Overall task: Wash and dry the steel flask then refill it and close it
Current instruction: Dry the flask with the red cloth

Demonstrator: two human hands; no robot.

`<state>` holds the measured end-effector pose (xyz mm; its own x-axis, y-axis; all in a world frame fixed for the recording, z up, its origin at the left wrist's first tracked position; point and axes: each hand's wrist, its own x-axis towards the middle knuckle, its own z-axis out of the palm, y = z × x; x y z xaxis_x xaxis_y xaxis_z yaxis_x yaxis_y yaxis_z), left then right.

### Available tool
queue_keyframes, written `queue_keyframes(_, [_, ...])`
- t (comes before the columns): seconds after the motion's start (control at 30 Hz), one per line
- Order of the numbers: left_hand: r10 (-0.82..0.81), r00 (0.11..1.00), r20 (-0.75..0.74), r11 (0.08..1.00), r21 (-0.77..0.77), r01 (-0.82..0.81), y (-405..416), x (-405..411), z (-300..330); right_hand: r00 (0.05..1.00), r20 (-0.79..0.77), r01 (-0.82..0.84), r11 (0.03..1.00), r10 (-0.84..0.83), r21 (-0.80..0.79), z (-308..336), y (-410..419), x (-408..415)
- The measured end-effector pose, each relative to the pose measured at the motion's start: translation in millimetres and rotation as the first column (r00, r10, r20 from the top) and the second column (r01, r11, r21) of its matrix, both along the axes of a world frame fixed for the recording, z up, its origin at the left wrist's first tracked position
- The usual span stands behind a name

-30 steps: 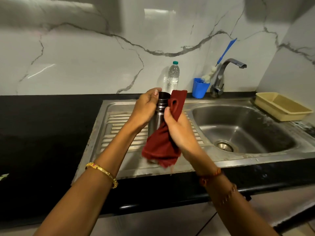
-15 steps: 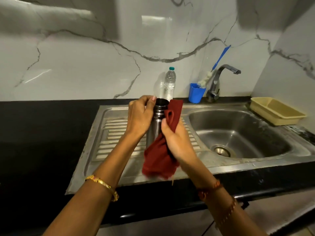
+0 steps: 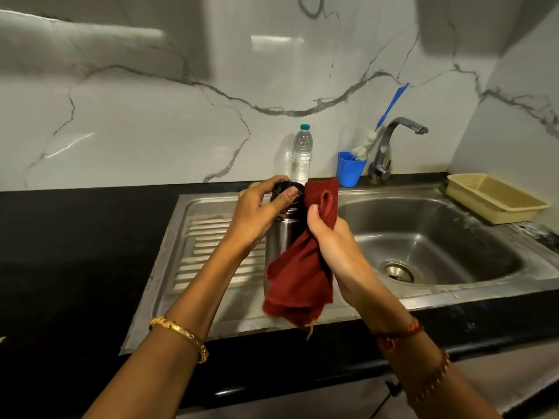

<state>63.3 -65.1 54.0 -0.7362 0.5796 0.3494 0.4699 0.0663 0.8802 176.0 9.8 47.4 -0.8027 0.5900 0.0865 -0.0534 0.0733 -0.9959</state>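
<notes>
Left hand [image 3: 257, 214] clamped on upright steel flask [image 3: 282, 237], mouth up; right hand [image 3: 331, 243] clutching red cloth [image 3: 298, 282] against it.

My left hand [image 3: 257, 213] has shifted on the open-mouthed steel flask [image 3: 282, 234]: its thumb now lies across the rim. My right hand [image 3: 329, 243] has pressed the dark red cloth [image 3: 298, 282] closer round the body.

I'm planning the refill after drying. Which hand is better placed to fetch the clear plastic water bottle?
Probably the right hand: it holds only the dark red cloth, easily dropped, whereas the left hand steadies the open steel flask. The clear plastic water bottle stands behind.
</notes>
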Motion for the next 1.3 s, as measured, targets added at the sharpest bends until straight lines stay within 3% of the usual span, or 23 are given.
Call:
queue_keyframes(0.23, [-0.065, 0.993, 0.099, 0.996, 0.071, 0.058, 5, 8, 3, 1.0, 0.015, 0.003, 1.0, -0.003, -0.018, 14, 20, -26])
queue_keyframes(0.33, [-0.065, 0.987, 0.149, 0.998, 0.031, 0.061, 12, 7, 2, 1.0, 0.002, -0.01, 1.0, 0.01, -0.022, 10, 27, -34])
queue_keyframes(0.5, [-0.073, 0.985, 0.159, 0.997, 0.026, 0.07, 23, 0, 0, 0.996, -0.08, 0.068, 0.97, -0.051, 0.232, -23, -8, -12])
queue_keyframes(0.57, [-0.068, 0.984, 0.165, 0.997, 0.037, 0.063, 23, 0, 0, 0.993, -0.103, 0.079, 0.961, -0.053, 0.266, -24, -9, -14])
queue_keyframes(0.7, [-0.038, 0.987, 0.159, 0.999, 0.025, 0.035, 25, 9, 2, 0.996, -0.071, 0.064, 0.998, -0.062, 0.028, -9, 12, -35])
queue_keyframes(0.83, [0.05, 0.99, 0.13, 0.993, -0.11, -0.036, 29, 18, 9, 1.0, 0.0, 0.022, 0.992, -0.022, -0.122, 1, 21, -40])
queue_keyframes(1.0, [0.187, 0.981, 0.047, 0.974, -0.139, -0.179, 34, 24, 7, 0.993, 0.106, -0.014, 0.956, 0.047, -0.294, 18, 46, -45])
queue_keyframes(1.1, [0.296, 0.954, -0.037, 0.945, -0.131, -0.298, 40, 30, 7, 0.999, 0.043, 0.046, 0.899, -0.031, -0.436, 17, 59, -42])
queue_keyframes(1.2, [0.345, 0.937, 0.057, 0.938, 0.013, -0.346, 36, 24, 11, 0.989, -0.054, 0.076, 0.791, -0.137, -0.607, -1, 68, -29])
queue_keyframes(1.3, [0.353, 0.881, 0.316, 0.871, 0.232, -0.433, 16, 5, 24, 0.972, -0.079, 0.112, 0.73, -0.222, -0.675, -20, 78, -9])
